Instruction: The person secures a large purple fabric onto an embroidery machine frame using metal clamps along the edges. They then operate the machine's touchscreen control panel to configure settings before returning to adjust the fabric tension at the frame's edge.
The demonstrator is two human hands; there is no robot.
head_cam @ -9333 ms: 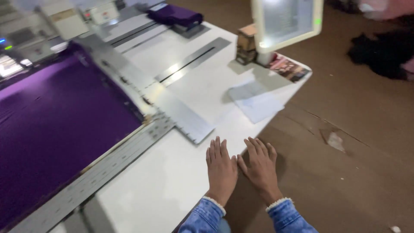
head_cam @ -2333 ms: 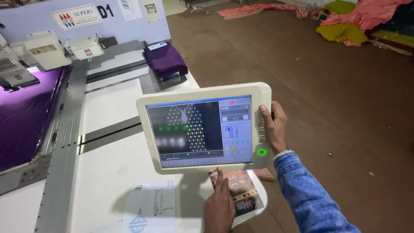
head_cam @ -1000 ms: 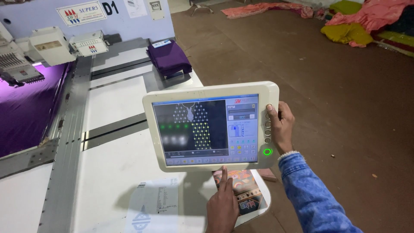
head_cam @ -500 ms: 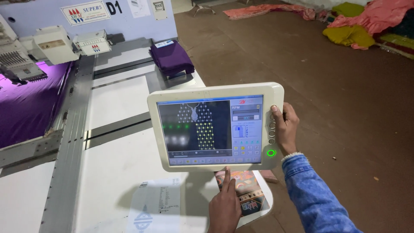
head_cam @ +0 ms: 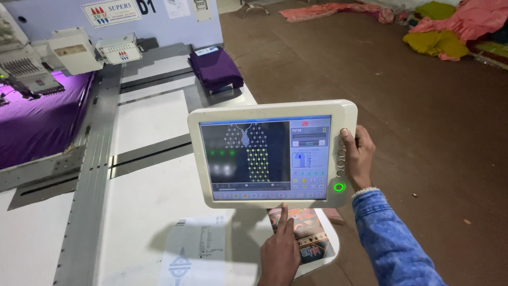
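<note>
White machine table, brown floor beyond. Control panel upright above the table's edge: right hand clasps its right rim, thumb on the side buttons. Left hand, forefinger extended and other fingers apparently curled, touches the panel's lower edge.

Glossy plastic control panel, seemingly smooth
</note>
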